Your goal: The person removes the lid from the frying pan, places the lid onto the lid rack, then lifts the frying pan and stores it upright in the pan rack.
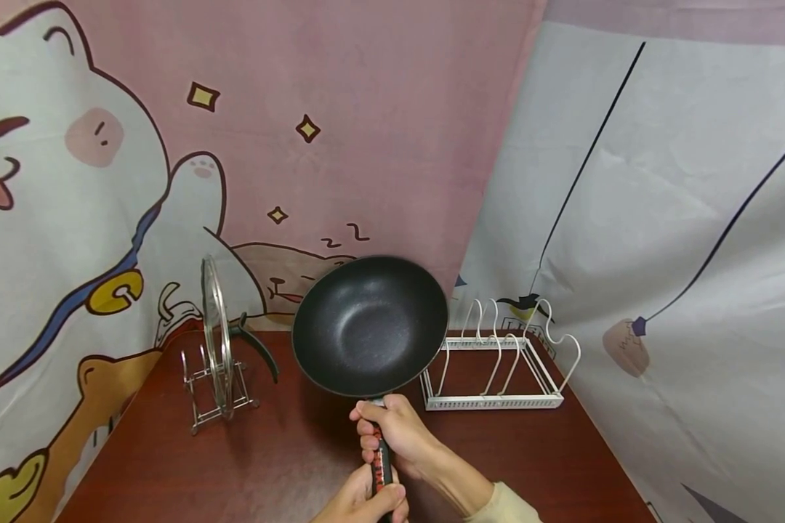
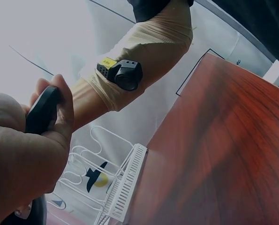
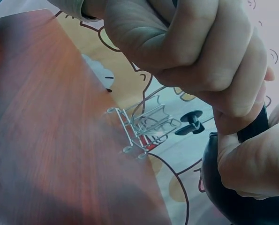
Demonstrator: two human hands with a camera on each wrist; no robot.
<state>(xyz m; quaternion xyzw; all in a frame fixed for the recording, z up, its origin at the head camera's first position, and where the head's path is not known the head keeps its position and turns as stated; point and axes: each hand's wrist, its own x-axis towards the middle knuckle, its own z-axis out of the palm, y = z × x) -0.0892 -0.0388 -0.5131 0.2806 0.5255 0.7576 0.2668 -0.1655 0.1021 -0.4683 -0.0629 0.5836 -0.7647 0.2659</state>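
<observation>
A black wok [image 1: 373,327] is held up over the table, its dark inside facing me and its long handle [image 1: 382,465] pointing down toward me. My right hand [image 1: 399,436] grips the handle just below the wok's rim. Lower on the same handle, my left hand [image 1: 366,501] wraps its fingers round the grip. In the left wrist view the black handle end [image 2: 43,110] pokes out of the left hand [image 2: 26,157]. The right wrist view has the left hand [image 3: 205,61] above the right hand [image 3: 259,161], with the wok [image 3: 219,183] below.
At the left stands a wire rack [image 1: 219,396] holding a glass lid [image 1: 217,327] upright, with a dark curved handle [image 1: 256,349]. On the right sits a white rack [image 1: 497,402] with tall wire loops. Both are on a reddish-brown table [image 1: 288,450] against printed curtains [image 1: 392,145].
</observation>
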